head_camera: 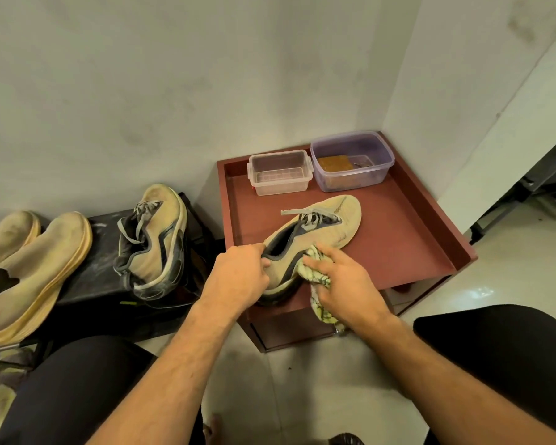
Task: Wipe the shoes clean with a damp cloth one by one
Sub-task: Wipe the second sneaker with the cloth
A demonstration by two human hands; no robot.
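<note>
While the left hand [238,277] pinched the heel collar of one laced shoe [315,232], thumb and curled fingers closed on the dark rim, the right hand [344,284] pressed a bunched cloth [315,271] against that shoe's side, fingers curled over the fabric. One cloth only, pale with dark veining; its loose end hung below the right palm. Shoe lay between the two hands, heel toward the person, toe pointing away and to the right, resting on a red-brown tray-topped stand [408,252].

Beyond the hands, at the far edge of the stand: two plastic containers, side by side and near touching. One clear tub [280,171], lidless, straight ahead of the left hand; one purple-tinted tub [352,160] ahead of the right hand, a brown block visible inside.

Left of the left hand, on a black low bench [103,268]: three more shoes. One second laced shoe [156,239], nearest the left hand, tilted on its side. Farther left, two beige slip-on shoes [29,274], lying side by side and touching. Shoe count in view: four.

Nearest the camera, both forearms bare; two dark-clad knees [507,354], one outside each arm.
</note>
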